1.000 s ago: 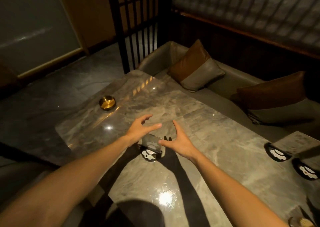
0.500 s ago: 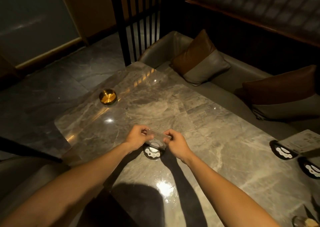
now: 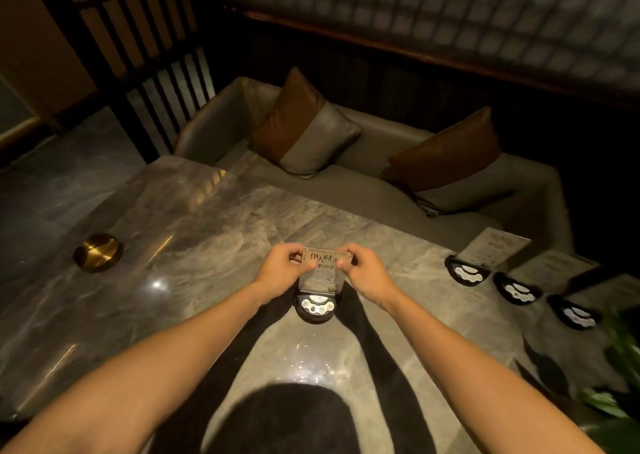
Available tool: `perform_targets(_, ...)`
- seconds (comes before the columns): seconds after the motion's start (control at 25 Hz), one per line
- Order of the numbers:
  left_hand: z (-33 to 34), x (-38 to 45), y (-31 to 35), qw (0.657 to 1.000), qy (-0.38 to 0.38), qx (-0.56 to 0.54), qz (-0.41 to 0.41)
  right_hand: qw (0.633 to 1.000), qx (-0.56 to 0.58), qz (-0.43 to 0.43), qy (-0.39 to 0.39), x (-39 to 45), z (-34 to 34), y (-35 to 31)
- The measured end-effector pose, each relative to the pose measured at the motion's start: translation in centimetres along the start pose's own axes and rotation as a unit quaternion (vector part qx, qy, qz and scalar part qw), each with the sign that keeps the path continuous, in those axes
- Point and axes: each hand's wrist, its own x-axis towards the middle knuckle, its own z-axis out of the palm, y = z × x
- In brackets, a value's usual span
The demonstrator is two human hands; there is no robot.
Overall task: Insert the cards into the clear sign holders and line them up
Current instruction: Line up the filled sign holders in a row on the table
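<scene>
**Holding a clear sign holder at both top corners**

Looking through the head camera, our only view, we see the polished grey marble worktop (image 3: 207,245) stretching ahead of us in dim, warm light. At its middle stands the clear acrylic sign holder with a dark half-round base (image 3: 316,306); its transparent panel rises upright from that base and carries a pale card printed with dark characters and "03" (image 3: 323,263). Our left hand (image 3: 278,273) is pinching the panel's upper left corner between thumb and curled fingers, and our right hand (image 3: 367,275) is pinching the upper right corner the same way, with the thumb lying across the front face. Both forearms reach in from the bottom edge, throwing dark shadows on the stone around the base.

To the right, near the worktop's far edge, we see three more dark-based sign holders (image 3: 467,273) standing in a diagonal row, just beside one another, each with a pale card leaning back above its base. They are well apart from the one we hold. On the left sits a round brass-coloured dish (image 3: 98,252), alone on the stone. Green plant leaves (image 3: 620,377) poke in at the lower right corner.

Beyond the worktop we see a grey upholstered sofa (image 3: 346,176) bearing two brown-and-grey cushions (image 3: 304,124), and a dark slatted wooden screen (image 3: 138,55) at the upper left.
</scene>
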Motion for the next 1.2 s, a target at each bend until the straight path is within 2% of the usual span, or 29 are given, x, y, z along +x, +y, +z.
perform_targets(0.28, 10.1, 9.3, 7.8, 0.997, -0.047, 0.016, 0.062, 0.993, -0.079, 0.018, 0.081, 2.8, -13.7, 4.2)
perform_targets(0.48, 16.4, 14.9, 10.5, 0.993, -0.069, 0.052, 0.079, 0.987, -0.108, 0.056, 0.104, 4.8, -19.4, 8.5)
perform_targets(0.72, 21.1, 18.9, 11.9, 0.989, -0.086, 0.086, 0.085, 0.980, -0.162, 0.055, 0.102, 6.4, -22.9, 12.3)
perform_targets(0.96, 23.3, 19.7, 10.8, 0.992, -0.089, 0.081, 0.040, 0.961, -0.266, 0.063, 0.042, 6.9, -23.4, 13.4)
perform_targets(1.2, 23.3, 20.4, 12.8, 0.984, -0.126, 0.128, 0.010, 0.962, -0.265, 0.055, 0.024, 7.2, -24.0, 13.1)
